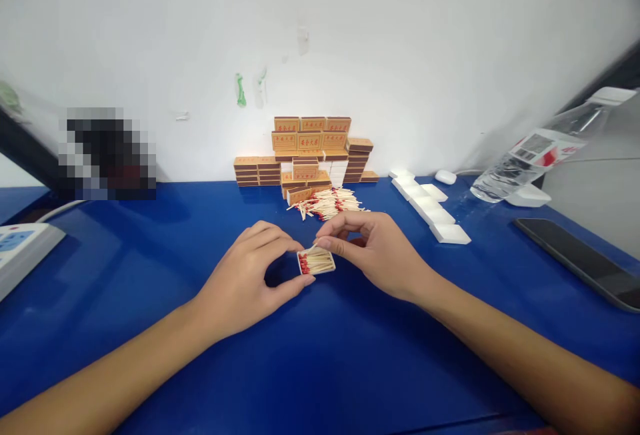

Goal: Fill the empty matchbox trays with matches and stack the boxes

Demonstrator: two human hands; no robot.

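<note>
A small white matchbox tray [333, 267] lies on the blue table, holding a layer of red-tipped matches [319, 261]. My left hand [250, 268] grips the tray at its left end, thumb on the near side and fingers on the far side. Over the tray's far edge, my right hand [375, 248] pinches a match [313, 246] between thumb and forefinger; its tip is partly hidden. Just beyond my hands is a loose heap of matches [333, 203]. Stacked orange-and-brown matchboxes [310, 141] stand behind the heap against the wall.
Several white matchbox trays [425, 205] lie in a row to the right. Past them are a white earphone case [445, 177], a tilted plastic bottle [535, 148] and a black phone [575, 258]. A white power strip [30, 251] sits at the left edge of the blue table [310, 355].
</note>
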